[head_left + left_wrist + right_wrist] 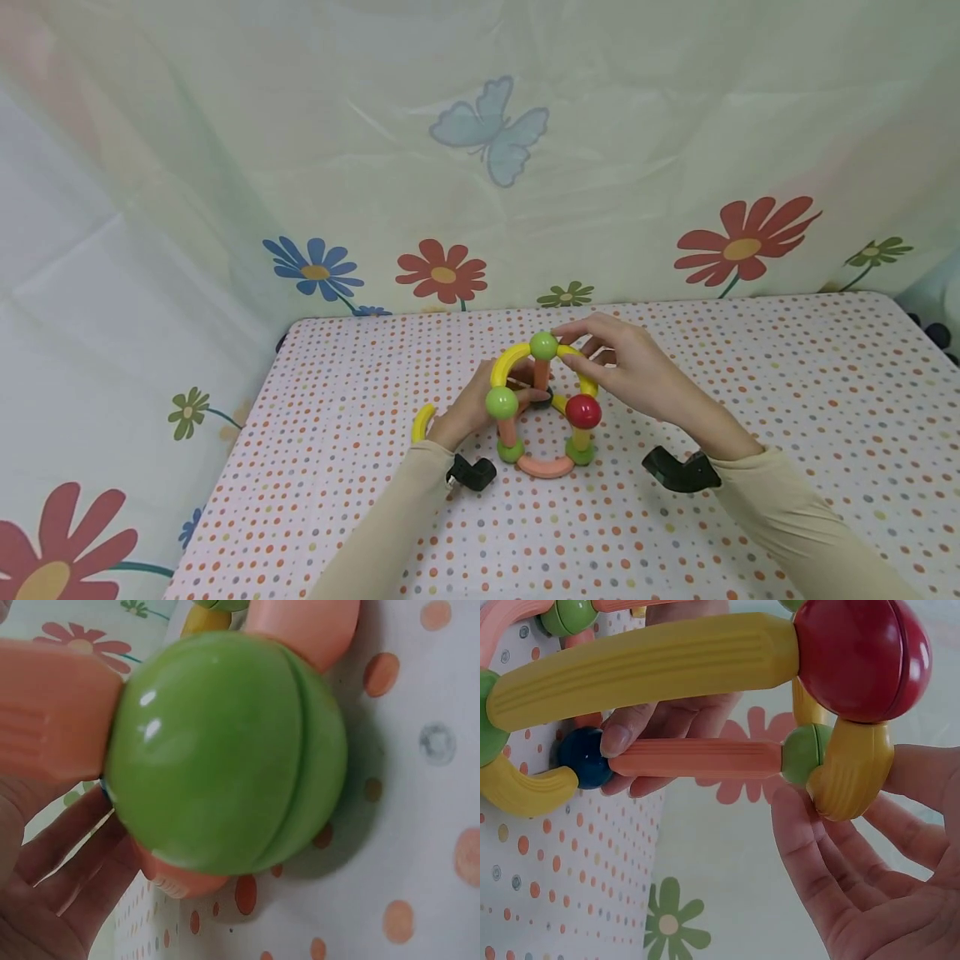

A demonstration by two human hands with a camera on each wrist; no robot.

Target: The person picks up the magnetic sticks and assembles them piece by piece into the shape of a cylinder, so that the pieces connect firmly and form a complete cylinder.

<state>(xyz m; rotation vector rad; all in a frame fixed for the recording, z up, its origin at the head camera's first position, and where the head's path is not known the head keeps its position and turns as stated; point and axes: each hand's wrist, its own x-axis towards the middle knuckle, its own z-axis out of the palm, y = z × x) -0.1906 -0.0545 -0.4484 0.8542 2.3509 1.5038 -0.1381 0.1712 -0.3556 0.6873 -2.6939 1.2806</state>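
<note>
A toy frame of coloured balls and rods stands on the table, with a ring of rods above and another below. My left hand (474, 407) reaches through behind it and grips the upright orange rod (697, 757) close to the dark blue ball (592, 757). At the top, my right hand (633, 371) pinches the curved yellow rod (855, 772) beside the upper green ball (543, 345). A red ball (583, 411) is at that rod's other end. In the left wrist view, a lower green ball (217, 750) hides much of the left hand.
A loose curved yellow rod (422, 422) lies on the dotted tablecloth (337, 517), left of my left wrist. Behind the table hangs a flowered curtain (600, 192). Black cameras sit at both wrists.
</note>
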